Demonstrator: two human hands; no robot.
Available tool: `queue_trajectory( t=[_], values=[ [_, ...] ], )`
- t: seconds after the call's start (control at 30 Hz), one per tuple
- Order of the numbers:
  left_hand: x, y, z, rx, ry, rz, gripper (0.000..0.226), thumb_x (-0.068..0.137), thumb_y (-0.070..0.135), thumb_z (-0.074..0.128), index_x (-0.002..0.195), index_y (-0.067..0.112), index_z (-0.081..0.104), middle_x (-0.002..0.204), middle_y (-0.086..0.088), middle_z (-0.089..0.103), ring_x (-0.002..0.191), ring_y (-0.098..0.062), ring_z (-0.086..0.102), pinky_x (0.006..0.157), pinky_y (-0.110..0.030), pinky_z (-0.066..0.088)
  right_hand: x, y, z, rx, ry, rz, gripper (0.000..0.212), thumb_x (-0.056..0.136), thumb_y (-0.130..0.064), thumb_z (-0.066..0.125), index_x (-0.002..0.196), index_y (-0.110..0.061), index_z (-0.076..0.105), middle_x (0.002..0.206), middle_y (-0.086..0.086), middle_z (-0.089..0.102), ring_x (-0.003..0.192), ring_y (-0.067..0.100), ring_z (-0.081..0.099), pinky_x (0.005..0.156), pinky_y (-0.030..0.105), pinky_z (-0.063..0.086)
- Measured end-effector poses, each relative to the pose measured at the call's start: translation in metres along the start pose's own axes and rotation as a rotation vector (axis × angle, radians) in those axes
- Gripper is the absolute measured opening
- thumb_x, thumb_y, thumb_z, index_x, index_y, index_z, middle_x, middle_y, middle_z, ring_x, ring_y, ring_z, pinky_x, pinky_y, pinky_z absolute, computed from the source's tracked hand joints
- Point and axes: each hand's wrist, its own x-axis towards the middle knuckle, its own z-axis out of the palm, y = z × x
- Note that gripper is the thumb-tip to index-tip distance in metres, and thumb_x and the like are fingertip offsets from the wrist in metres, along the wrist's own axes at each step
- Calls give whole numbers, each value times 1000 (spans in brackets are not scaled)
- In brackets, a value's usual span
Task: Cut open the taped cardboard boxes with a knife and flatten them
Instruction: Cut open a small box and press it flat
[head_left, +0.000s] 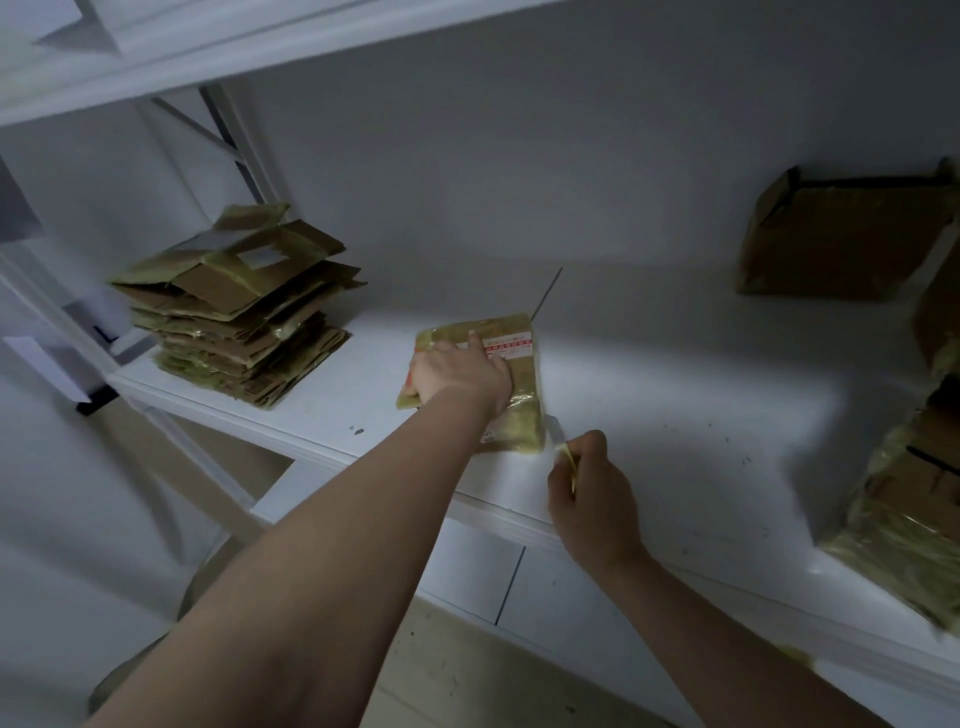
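Note:
A small flat cardboard box (522, 405) wrapped in yellowish tape lies on the white shelf (675, 395), a red and white label on its top. My left hand (462, 374) presses down flat on it, fingers spread. Just off the box's near right corner, my right hand (592, 493) is closed around a yellow-handled knife (563, 452). Its short blade points up toward that corner and touches or nearly touches the edge.
A stack of flattened boxes (239, 306) sits at the shelf's left end. Taped boxes stand at the back right (841, 234) and along the right edge (904, 525). An upper shelf hangs overhead. The shelf's front edge runs below my hands.

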Motion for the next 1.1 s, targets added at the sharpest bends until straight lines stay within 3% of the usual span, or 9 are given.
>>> queue_trajectory(
  t=[0.17, 0.3, 0.4, 0.6, 0.77, 0.87, 0.97, 1.03, 1.1],
  values=[
    [-3, 7, -4, -5, -41, -7, 60, 99, 40, 11, 154, 17, 12, 140, -23, 43, 115, -42, 52, 86, -50, 52, 4, 0, -4, -199, -3, -78, 13, 96, -17, 42, 101, -6, 45, 73, 11, 64, 67, 38, 62, 55, 30, 33],
    [-2, 11, -6, 4, -85, -22, 60, 99, 38, 13, 154, 13, 10, 137, -23, 47, 113, -46, 54, 86, -53, 52, 10, -1, -2, -278, -6, -77, 16, 96, -18, 41, 104, -5, 44, 77, 11, 66, 68, 38, 64, 56, 33, 42],
    [0, 13, -6, -1, -123, -44, 63, 99, 41, 15, 153, 10, 10, 140, -24, 46, 118, -47, 52, 87, -55, 52, 11, -1, 0, -428, -66, -45, 20, 95, -15, 39, 114, -6, 39, 87, 8, 67, 74, 33, 66, 57, 30, 40],
    [-7, 14, -16, -28, -138, -29, 93, 90, 71, 7, 153, 3, 10, 146, -21, 41, 122, -44, 50, 85, -52, 51, 13, -3, -3, -618, -273, -31, 45, 90, -9, 43, 131, -7, 24, 102, 7, 66, 85, 28, 66, 61, 30, 38],
    [-12, 15, -21, -110, -192, -30, 120, 71, 92, 7, 153, 5, 0, 144, -20, 44, 123, -41, 51, 94, -44, 44, 16, -7, -10, -535, -278, -30, 28, 91, -14, 45, 117, -10, 34, 97, 7, 66, 85, 31, 65, 60, 29, 35],
    [-3, 6, -18, -161, -191, 12, 109, 76, 84, 26, 155, 11, 2, 146, -15, 44, 131, -39, 44, 104, -43, 35, 9, 9, -18, -351, -180, -86, 12, 96, -21, 39, 104, -12, 36, 77, 3, 59, 74, 33, 62, 57, 29, 32],
    [7, -20, -14, -216, -194, 184, 109, 65, 72, 45, 155, 22, 9, 156, -12, 28, 140, -37, 31, 113, -45, 28, 8, 18, -22, -42, -21, 9, 10, 97, -16, 41, 91, -11, 33, 63, 0, 45, 64, 35, 54, 54, 31, 29],
    [9, -44, -14, -227, -202, 399, 94, 74, 47, 61, 154, 30, 14, 160, -6, 18, 145, -31, 21, 117, -40, 23, 10, 18, -22, 12, 20, 67, 10, 97, -15, 40, 91, -12, 33, 66, 3, 47, 66, 36, 55, 55, 31, 29],
    [9, -69, -11, -295, -230, 560, 85, 83, 12, 60, 150, 41, 17, 162, -1, 10, 148, -28, 8, 119, -44, 16, 10, 19, -21, -39, 13, 49, 9, 98, -18, 39, 92, -13, 34, 63, -3, 42, 67, 37, 56, 55, 31, 28]
  ],
)
